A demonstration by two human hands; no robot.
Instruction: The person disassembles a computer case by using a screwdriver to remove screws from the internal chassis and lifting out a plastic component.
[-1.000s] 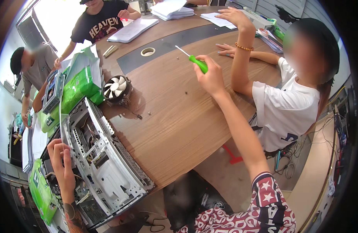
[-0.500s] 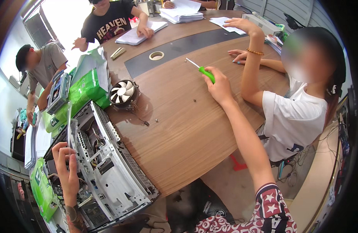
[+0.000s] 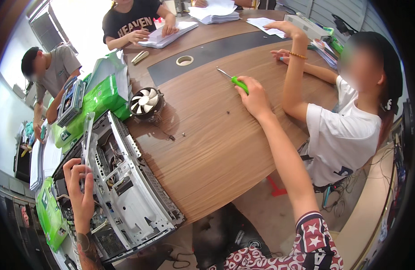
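My right hand (image 3: 254,96) is closed around the green handle of a screwdriver (image 3: 240,84). Its thin shaft points to the far left, with the tip low over the wooden table. At the left, my left hand (image 3: 80,191) reaches over an opened computer case (image 3: 142,202). Its curled fingers are on the lower end of a narrow, pale, see-through-looking strip (image 3: 87,139) that stands up from the case. A cooling fan (image 3: 145,102) with white blades sits beyond the case. A small screw (image 3: 183,134) and another small dark screw (image 3: 228,112) lie on the table.
A tape roll (image 3: 185,60) lies on the dark table inlay. Green bags (image 3: 97,101) and a metal drive (image 3: 71,102) are beside the case. One person (image 3: 347,130) sits close on the right; others handle paper stacks (image 3: 169,38) across the table.
The strip at my left hand has tilted slightly to the right. My right hand stays nearly still with the screwdriver. The person across has brought a hand to the papers.
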